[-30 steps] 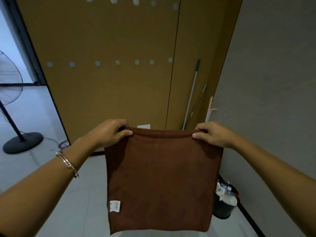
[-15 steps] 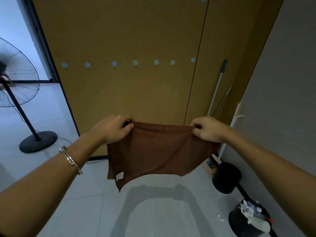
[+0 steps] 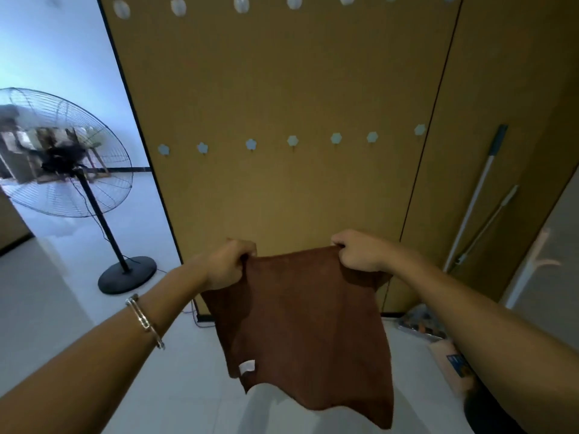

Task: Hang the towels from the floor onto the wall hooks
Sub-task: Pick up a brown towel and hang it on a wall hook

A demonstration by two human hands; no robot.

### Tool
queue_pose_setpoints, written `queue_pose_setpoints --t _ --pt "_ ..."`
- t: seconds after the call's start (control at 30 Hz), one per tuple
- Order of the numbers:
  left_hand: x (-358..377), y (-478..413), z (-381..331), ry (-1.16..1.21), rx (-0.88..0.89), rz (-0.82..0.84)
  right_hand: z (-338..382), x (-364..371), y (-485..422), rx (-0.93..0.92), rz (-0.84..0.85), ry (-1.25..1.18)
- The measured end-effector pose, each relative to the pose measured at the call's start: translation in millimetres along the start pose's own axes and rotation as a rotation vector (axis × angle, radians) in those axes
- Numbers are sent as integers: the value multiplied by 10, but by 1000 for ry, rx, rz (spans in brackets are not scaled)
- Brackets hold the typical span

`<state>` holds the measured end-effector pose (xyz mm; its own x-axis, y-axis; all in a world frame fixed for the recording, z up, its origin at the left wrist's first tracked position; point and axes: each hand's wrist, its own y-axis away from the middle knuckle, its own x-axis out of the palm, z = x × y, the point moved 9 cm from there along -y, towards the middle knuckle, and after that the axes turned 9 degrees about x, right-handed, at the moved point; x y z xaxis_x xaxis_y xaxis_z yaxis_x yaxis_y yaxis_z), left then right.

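Both the left hand (image 3: 230, 264) and right hand (image 3: 360, 250) pinch the brown towel's (image 3: 307, 327) top corners, holding it spread below the wall hooks (image 3: 292, 140); next, I'd say, lift it onto one.

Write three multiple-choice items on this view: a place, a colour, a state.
1. The standing fan is where, relative to the wooden wall panel?
A. left of it
B. right of it
C. in front of it
2. The towel is which colour?
A. white
B. brown
C. blue
3. The towel is in what state?
A. lying on the floor
B. hanging from a hook
C. held up by its top edge
Key: 1 A, the standing fan is at the view's left side. 2 B, its cloth is plain brown. 3 C, the left hand and right hand each grip a top corner.
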<state>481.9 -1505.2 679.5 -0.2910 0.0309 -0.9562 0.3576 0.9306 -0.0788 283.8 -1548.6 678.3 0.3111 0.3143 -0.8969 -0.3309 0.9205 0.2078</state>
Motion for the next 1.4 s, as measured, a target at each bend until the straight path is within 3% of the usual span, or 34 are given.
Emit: queue_pose_setpoints --t 0.23,0.5,0.8,0.9,1.17,1.4 --pt "-162 -609 462 -27 -110 -35 157 -161 -741 -141 119 -68" --pt "-327 -1167 1065 -17 -166 -133 424 -242 -1642 -310 42 44" --pt "-351 -1762 2109 184 -169 -179 929 -112 -2931 -258 134 32" --pt "-430 -1968 2516 97 -155 -119 1186 -33 -3356 -236 213 -26" --pt "-674 -2336 3440 23 -26 -92 1904 135 -4289 -243 264 130" --pt "-865 -2398 4350 91 -168 -220 2533 214 -5024 -308 207 -43"
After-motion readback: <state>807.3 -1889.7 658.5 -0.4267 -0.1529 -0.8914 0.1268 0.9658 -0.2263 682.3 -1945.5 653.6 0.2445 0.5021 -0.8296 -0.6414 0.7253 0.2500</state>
